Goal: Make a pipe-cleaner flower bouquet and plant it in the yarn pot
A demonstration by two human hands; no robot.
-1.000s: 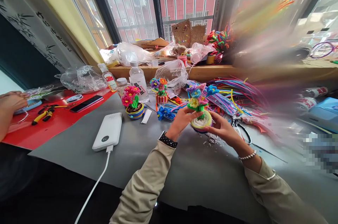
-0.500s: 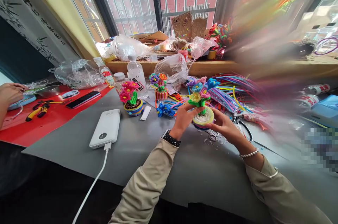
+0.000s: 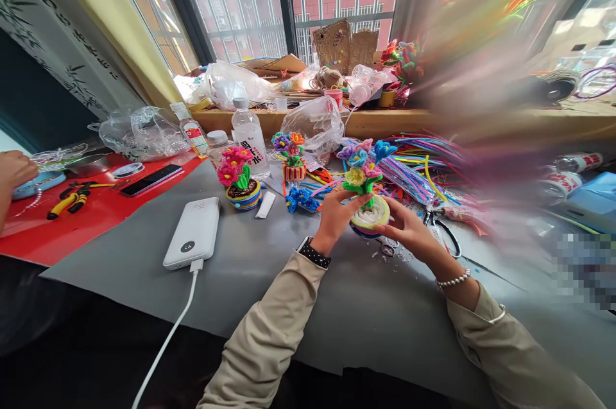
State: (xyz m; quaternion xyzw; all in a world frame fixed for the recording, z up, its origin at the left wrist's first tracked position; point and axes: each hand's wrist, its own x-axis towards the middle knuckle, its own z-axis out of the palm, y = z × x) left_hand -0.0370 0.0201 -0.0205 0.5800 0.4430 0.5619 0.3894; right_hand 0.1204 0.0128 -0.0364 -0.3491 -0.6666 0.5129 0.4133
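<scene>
A bunch of fuzzy pipe-cleaner flowers (image 3: 362, 168) in blue, yellow, pink and purple stands in a small round pot (image 3: 369, 215) with a yellow rim and white filling. My left hand (image 3: 337, 216) is closed around the green leaves and stems just above the pot. Against the pot's right side, the thumb and fingers of my right hand (image 3: 409, 229) grip the rim. Beneath the pot, partly hidden, lie scissors (image 3: 389, 247) among white scraps. Blue pipe-cleaner flowers (image 3: 302, 200) rest to the left of my left hand.
Finished pots with pink flowers (image 3: 235, 171) and mixed flowers (image 3: 291, 155) stand beside a water bottle (image 3: 249, 136). A white power bank (image 3: 192, 232) with a cable lies at left. Loose pipe cleaners (image 3: 409, 168) spread behind my hands. Another person's hand (image 3: 17, 168) is at far left.
The flower heads lean slightly further left, while my hands and the pot stay almost in place. At far left, the other person's hand has drawn back a little.
</scene>
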